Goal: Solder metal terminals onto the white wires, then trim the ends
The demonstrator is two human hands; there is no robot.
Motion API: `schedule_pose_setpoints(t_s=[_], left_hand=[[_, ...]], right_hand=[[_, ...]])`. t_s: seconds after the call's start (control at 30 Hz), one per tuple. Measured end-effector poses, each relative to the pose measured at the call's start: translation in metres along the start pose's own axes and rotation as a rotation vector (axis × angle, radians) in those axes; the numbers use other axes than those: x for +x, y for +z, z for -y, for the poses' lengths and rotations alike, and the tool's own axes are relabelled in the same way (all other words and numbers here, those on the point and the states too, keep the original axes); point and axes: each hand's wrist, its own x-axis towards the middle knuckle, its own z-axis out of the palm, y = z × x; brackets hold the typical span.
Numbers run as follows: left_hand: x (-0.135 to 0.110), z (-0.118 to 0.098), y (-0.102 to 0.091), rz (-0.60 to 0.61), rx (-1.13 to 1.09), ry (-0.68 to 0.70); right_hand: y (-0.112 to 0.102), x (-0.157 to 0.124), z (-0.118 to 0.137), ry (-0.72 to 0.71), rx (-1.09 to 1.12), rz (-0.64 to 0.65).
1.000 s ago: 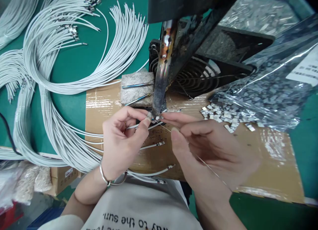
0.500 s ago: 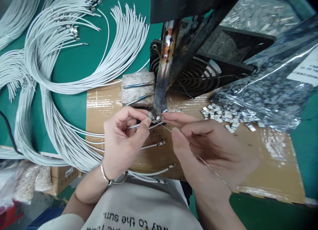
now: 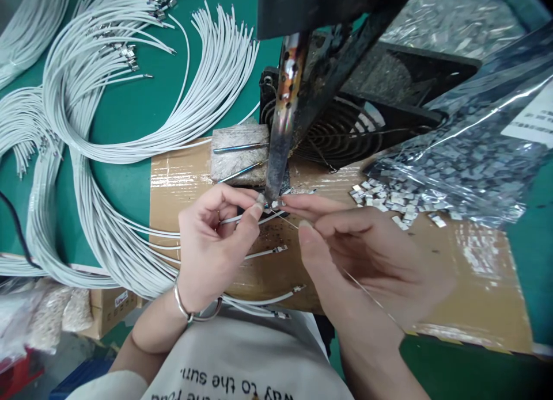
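Observation:
My left hand (image 3: 218,244) is closed, thumb and forefinger pinching the end of a white cable (image 3: 231,220). At those fingertips sits a small metal connector (image 3: 275,204), directly under the tip of a soldering iron (image 3: 279,152) that points down from a fixed mount. My right hand (image 3: 358,256) is closed on a thin solder wire (image 3: 367,293); the wire crosses its palm and runs past the thumb to the iron's tip. The right forefinger reaches the connector's right side. Whether the solder touches the joint is too small to tell.
Bundles of white cables (image 3: 129,152) lie on the left of the green table. Behind the iron stands a black fan (image 3: 345,132). Loose metal connectors (image 3: 389,198) spill from a plastic bag (image 3: 475,164) on the right. A wrapped block (image 3: 237,138) sits on the cardboard (image 3: 479,296).
Almost nothing differs. Both hands keep their grips at the iron's tip, and the view has shifted very slightly.

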Motion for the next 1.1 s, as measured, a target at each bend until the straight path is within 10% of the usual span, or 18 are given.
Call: schedule_pose_setpoints(t_s=[1.1], left_hand=[[-0.0016,0.0002,-0.0019,0.002,0.036,-0.017]], right_hand=[[0.0008,-0.001,0.0011,0.0,-0.012,-0.018]])
